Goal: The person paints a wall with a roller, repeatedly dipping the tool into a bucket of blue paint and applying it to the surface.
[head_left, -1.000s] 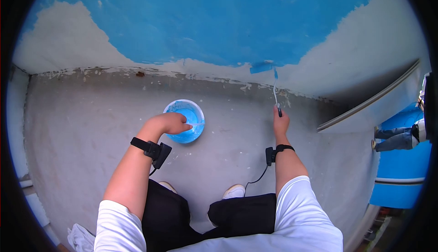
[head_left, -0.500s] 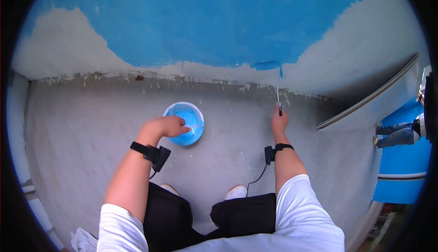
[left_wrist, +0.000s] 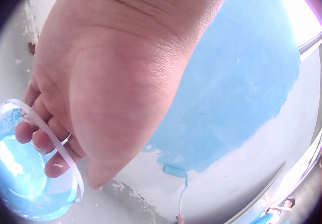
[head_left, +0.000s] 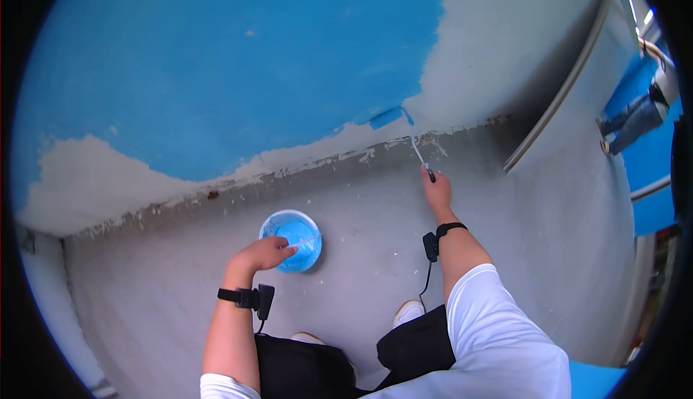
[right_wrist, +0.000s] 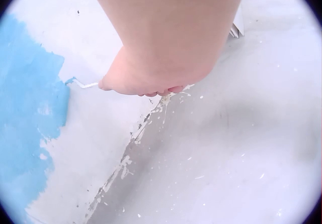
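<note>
In the head view the right hand (head_left: 437,191) grips the dark handle of a paint roller (head_left: 386,117), whose blue sleeve lies against the wall (head_left: 289,52) at the lower edge of the blue paint. The left hand (head_left: 266,253) holds the white handle of a bucket (head_left: 299,262) with blue paint inside. From the left wrist camera, the curled fingers (left_wrist: 56,163) hook round the bucket's handle (left_wrist: 50,133). The right wrist view shows the roller's white rod (right_wrist: 86,85) beyond the thumb; the hand hides the roller's handle there.
Grey floor (head_left: 361,254) with white specks meets the wall along a chipped edge. A pale leaning panel (head_left: 570,88) stands at the right. Beyond it another person (head_left: 635,121) in jeans stands by a blue surface. The wearer's shoes (head_left: 408,312) are below.
The head view has turned, so wall and floor appear tilted. The roller has moved left along the lower paint edge from its earlier place. Both hands keep their holds.
</note>
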### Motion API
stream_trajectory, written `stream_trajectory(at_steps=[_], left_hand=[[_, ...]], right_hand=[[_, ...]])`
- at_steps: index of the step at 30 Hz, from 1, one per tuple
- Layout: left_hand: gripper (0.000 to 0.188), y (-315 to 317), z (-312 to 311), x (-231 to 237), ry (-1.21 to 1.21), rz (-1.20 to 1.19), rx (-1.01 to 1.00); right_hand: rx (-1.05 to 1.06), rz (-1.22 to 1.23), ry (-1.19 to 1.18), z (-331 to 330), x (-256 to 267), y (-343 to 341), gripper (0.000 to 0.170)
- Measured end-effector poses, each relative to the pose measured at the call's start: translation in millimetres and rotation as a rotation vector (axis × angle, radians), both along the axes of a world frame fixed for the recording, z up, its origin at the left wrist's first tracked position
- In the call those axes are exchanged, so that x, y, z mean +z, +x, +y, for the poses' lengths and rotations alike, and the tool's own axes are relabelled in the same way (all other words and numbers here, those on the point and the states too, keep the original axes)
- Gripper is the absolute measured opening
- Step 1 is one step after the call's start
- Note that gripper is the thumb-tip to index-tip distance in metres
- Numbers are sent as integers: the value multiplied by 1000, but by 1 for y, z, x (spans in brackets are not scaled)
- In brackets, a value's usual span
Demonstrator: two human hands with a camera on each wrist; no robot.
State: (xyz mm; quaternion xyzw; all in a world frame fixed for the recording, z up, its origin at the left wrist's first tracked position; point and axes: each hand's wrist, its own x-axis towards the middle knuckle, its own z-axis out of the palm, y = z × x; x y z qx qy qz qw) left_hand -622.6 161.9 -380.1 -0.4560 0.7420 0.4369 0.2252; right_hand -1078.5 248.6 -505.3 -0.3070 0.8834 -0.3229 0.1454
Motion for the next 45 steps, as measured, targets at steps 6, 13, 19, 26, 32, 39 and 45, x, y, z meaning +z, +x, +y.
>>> stream_trajectory(at_steps=[6,13,19,26,32,39,45], left_hand=[[52,-4,-1,3,-13,0,-42],[45,-5,0,2,26,-33,13],[48,0,4,-11,37,-17,54],[47,4,5,-13,17,13,47],[46,2,1,-8,28,20,64],[46,-4,3,0,30,-6,65],[46,-1,2,-3,39,-3,49]], right_hand=[[63,-650,-85,-9,-52,-15,60],[35,-342,-148,-4,-8,9,59],[-61,-107,-177,-14,33,29,53],[-18,-60,-217,-18,22,27,48],[-97,-83,-110,-5,28,25,49],[-109,51,-50,-5,15,22,50],[-65,105,-63,-14,29,31,47]])
